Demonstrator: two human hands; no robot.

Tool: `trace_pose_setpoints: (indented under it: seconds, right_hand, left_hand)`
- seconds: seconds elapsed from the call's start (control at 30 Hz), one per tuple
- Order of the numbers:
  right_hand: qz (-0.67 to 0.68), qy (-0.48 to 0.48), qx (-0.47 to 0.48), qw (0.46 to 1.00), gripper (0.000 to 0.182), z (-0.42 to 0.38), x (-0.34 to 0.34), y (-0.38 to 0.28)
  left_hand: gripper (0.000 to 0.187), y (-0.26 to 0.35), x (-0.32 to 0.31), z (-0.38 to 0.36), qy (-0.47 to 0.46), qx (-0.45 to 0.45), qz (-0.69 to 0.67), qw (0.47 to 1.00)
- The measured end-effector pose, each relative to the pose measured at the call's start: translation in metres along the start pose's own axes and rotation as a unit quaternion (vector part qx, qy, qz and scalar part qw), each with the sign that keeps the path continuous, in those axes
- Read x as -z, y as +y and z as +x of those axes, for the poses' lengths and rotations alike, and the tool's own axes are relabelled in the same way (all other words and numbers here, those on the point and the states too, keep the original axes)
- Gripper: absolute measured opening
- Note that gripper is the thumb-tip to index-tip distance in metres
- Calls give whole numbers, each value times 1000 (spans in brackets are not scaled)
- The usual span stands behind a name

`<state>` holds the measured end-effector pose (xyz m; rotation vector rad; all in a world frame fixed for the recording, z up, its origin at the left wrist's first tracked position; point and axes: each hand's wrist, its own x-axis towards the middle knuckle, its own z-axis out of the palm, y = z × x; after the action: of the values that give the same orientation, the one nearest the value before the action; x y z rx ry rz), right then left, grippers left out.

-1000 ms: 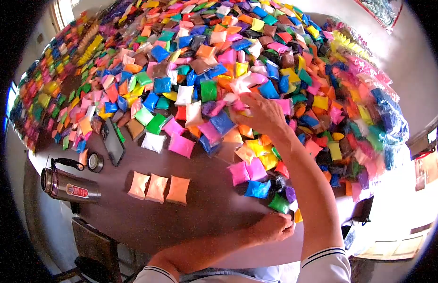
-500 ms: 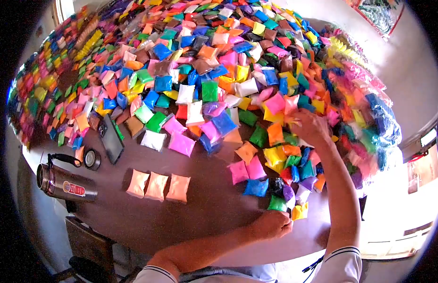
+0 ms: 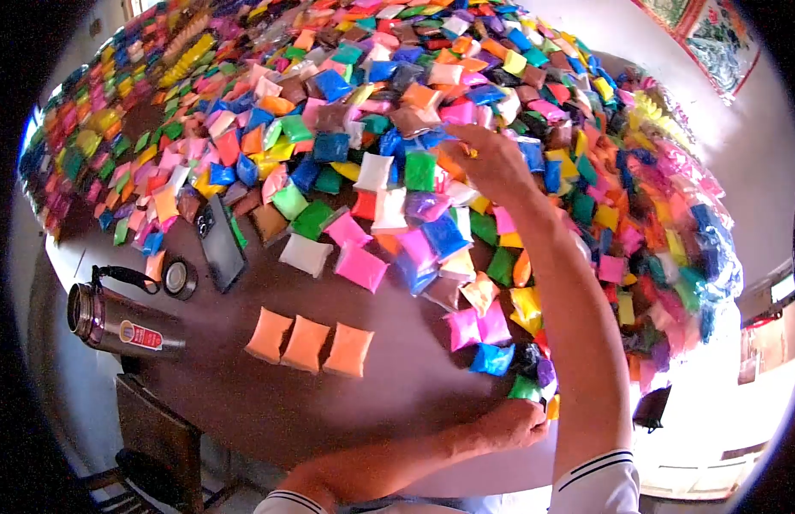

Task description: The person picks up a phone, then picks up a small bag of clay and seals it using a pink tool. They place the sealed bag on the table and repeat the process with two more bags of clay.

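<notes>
My right hand [image 3: 491, 163] reaches far into the heap of small coloured packets [image 3: 419, 171], over blue and orange ones near the middle. Its fingertips point down and left among them, and I cannot make out whether they grip one. My left hand [image 3: 519, 423] rests closed on the table near its front edge, beside a green packet [image 3: 525, 388] and a yellow packet [image 3: 553, 407]. What its curled fingers hold, if anything, is hidden. Three peach-orange packets [image 3: 306, 343] lie in a row on the brown tabletop [image 3: 414, 368], left of my hands.
A steel flask [image 3: 128, 324] lies on its side at the table's left, with a round lid [image 3: 180, 278] nearby. A dark phone [image 3: 220, 244] lies against the heap. Below the left edge stands a chair [image 3: 162, 437]. Clear plastic bags [image 3: 714, 248] line the right side.
My right hand has moved left and farther into the heap from its right side. The view has shifted somewhat. My left hand stays closed by the green packet.
</notes>
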<state>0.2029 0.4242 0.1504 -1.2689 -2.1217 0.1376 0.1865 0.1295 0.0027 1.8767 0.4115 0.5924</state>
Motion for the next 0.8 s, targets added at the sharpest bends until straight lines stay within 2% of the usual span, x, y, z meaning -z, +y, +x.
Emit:
trace_pose_setpoints:
  seconds: [0.07, 0.1, 0.13, 0.2, 0.23, 0.33, 0.4, 0.5, 0.53, 0.6, 0.73, 0.8]
  right_hand:
    - [-10, -5, 106, 994, 41, 14, -37, -8]
    - [-78, -25, 93, 992, 53, 15, -51, -12]
    - [-75, -24, 95, 992, 53, 14, -59, -14]
    - [-207, -116, -29, 971, 58, 9, -71, -14]
    - [-232, -108, 5, 967, 51, 5, -74, 0]
    - [-237, -132, -5, 962, 45, 0, -67, 43]
    - [-265, -111, -17, 958, 41, -11, -57, 65]
    - [-273, -139, -66, 950, 37, -26, -19, 46]
    - [-263, -146, -90, 949, 37, -33, -12, 48]
    - [-264, -128, -71, 953, 38, -48, 0, 56]
    - [-270, -94, -69, 956, 40, -68, 28, 78]
    - [-247, -83, -68, 963, 39, -75, 45, 81]
  left_hand:
    - [18, 28, 29, -6, 38, -63, -78, 994]
    - [20, 33, 36, -7, 56, -95, -118, 987]
    - [20, 34, 37, -6, 59, -110, -140, 982]
    - [20, 30, 32, -6, 49, -106, -140, 983]
    - [20, 26, 28, -5, 42, -97, -128, 986]
    - [22, 13, 10, -4, 16, -76, -57, 995]
    - [23, 0, -6, -3, 3, -85, 16, 996]
    - [27, -17, -22, -4, 13, -130, 100, 986]
    - [27, -4, -10, -4, 12, -131, 98, 986]
    - [25, 22, 9, -6, 0, 10, 24, 1000]
    - [24, 16, 0, -5, 21, -22, 21, 999]
    - [23, 24, 9, -6, -2, 17, 8, 1000]
